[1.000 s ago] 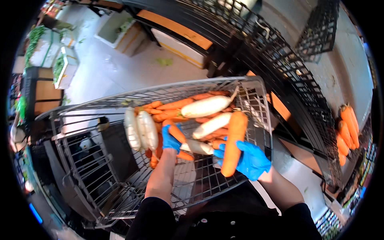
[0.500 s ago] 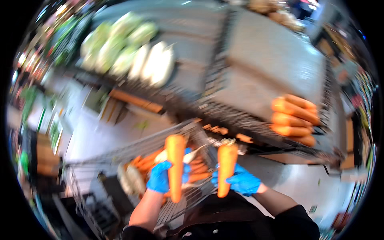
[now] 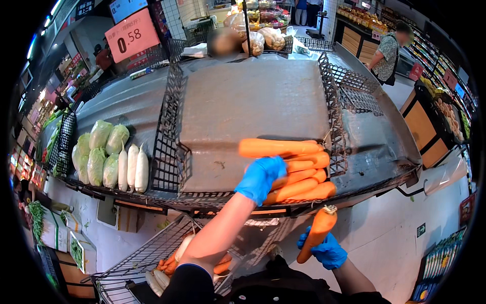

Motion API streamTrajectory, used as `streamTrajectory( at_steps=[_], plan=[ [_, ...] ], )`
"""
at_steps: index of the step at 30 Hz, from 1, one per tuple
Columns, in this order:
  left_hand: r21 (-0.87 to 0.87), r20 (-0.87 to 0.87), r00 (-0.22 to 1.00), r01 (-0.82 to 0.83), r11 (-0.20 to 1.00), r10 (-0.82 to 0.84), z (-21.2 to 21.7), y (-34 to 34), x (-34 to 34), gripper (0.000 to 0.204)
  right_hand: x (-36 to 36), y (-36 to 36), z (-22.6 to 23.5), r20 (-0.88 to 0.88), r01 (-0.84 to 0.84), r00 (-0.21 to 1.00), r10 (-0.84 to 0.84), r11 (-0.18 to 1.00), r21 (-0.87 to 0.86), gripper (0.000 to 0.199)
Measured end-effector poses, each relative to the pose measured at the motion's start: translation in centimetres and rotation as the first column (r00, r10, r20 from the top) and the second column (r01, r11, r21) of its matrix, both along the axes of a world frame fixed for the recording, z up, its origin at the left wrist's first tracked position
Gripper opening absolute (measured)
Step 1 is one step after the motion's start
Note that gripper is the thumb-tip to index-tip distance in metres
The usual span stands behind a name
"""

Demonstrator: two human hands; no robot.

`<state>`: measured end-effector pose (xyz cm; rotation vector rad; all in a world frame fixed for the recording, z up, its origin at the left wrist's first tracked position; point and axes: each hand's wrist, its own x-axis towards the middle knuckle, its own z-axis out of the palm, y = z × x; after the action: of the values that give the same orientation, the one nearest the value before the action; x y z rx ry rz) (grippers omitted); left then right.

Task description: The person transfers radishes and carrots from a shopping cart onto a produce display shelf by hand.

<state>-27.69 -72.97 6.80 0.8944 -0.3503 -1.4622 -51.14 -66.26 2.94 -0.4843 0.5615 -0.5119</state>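
The left hand (image 3: pixel 260 178), in a blue glove, reaches up to the display shelf (image 3: pixel 253 101) and closes on a long carrot (image 3: pixel 276 147), holding it over the carrot pile (image 3: pixel 304 180) at the front right corner of the grey-lined wire bay. The right hand (image 3: pixel 326 249), also blue-gloved, hangs lower, below the shelf edge, its fingers wrapped around the lower end of a second carrot (image 3: pixel 318 230) that stands nearly upright with its cut top uppermost. The two hands are well apart, each clamped on its own carrot.

Below the left forearm, a wire shopping cart (image 3: pixel 142 261) holds more carrots and a few white radishes (image 3: pixel 161 277).

In the next shelf bay to the left, napa cabbages (image 3: pixel 98 152) lie side by side, with white daikon radishes (image 3: pixel 134 167) just beside them on the right. A black wire divider (image 3: pixel 169 137) separates that bay from the carrot bay.
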Motion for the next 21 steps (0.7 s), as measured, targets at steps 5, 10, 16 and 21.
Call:
streamTrajectory(
  at_steps=[5,10,16,21],
  plan=[
    [-0.222,0.586,0.723,-0.292,0.930,0.367,-0.5,0.9,0.8,0.017,-1.5,-1.9,0.7,-0.017,0.130,0.991,-0.131,0.990,-0.061,0.050],
    [-0.180,0.489,0.700,-0.502,0.846,0.519,-2.8,1.4,3.0,0.038,-1.4,-4.1,2.2,-0.067,0.176,0.978,-0.195,0.960,-0.218,0.051],
    [-0.205,0.377,0.873,-0.249,0.947,0.311,-1.6,0.1,0.4,0.054,-0.3,-8.0,4.8,-0.314,0.063,0.862,-0.398,0.699,-0.712,0.050],
    [-0.307,0.244,0.959,-0.066,0.949,0.146,-2.9,0.4,2.4,0.062,5.4,-14.8,9.7,-0.276,-0.341,0.807,-0.522,-0.029,-0.940,0.046]
  ],
)
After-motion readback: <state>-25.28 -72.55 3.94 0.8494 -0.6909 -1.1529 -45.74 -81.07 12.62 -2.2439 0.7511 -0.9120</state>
